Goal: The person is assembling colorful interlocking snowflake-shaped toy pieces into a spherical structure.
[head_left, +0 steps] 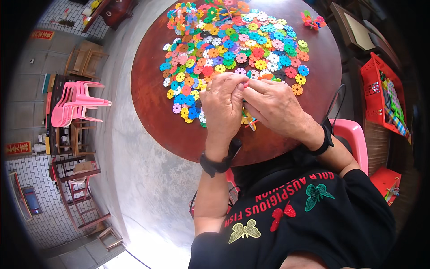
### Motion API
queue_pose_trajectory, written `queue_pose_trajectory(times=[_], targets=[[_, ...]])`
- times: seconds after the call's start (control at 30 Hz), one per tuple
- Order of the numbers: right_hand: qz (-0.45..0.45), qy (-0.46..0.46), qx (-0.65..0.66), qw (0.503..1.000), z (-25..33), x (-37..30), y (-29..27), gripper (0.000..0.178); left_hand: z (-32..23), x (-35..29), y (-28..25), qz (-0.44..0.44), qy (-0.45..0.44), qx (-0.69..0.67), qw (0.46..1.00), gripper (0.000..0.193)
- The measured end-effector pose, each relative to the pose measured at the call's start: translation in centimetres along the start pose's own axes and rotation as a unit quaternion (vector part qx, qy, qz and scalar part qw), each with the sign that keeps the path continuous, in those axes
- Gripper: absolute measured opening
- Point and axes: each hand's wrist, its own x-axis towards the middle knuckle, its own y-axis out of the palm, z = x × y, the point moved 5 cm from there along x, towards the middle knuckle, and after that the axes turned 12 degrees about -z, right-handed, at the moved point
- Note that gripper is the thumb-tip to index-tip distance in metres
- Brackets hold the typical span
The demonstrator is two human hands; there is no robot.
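My left hand (222, 103) and my right hand (277, 105) meet over the near part of the round table, fingertips pinched together. A small pinkish-red plastic snowflake disc (246, 84) shows between them, mostly covered by the fingers. Below the hands, a few joined-looking coloured pieces (252, 123) peek out; whether they are held or lie on the table I cannot tell. Just beyond the fingers spreads a wide layer of loose flower-shaped discs (241, 58) in many colours. Dark bands circle both wrists.
The brown round table (152, 89) carries built disc clusters at the far edge and a small pink-red one (313, 20) at far right. A red basket (374, 89) stands to the right. Stacked pink chairs (80, 102) are on the left; another pink chair (351, 136) is beside me.
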Motion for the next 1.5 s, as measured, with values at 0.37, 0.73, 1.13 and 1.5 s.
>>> queue_pose_trajectory(times=[0.37, 0.73, 1.13, 1.5], targets=[[0.038, 0.035, 0.077, 0.996, -0.4, -0.9, -0.1, 0.015, -0.6, -0.2, 0.2, 0.010, 0.012, 0.043, 0.999, 0.011], [0.017, 0.057, 0.081, 0.995, 0.2, -1.7, -1.9, 0.016, 0.3, 0.2, -0.6, 0.000, -0.043, 0.058, 0.997, 0.010], [-0.019, 0.089, 0.056, 0.994, -2.8, -1.1, -1.5, 0.016, -0.6, 0.0, -1.4, 0.095, -0.066, 0.010, 0.993, 0.028], [-0.008, 0.056, 0.028, 0.998, -2.6, -0.5, -0.9, 0.018, -1.4, -0.7, -1.8, 0.014, 0.056, 0.211, 0.976, 0.020]])
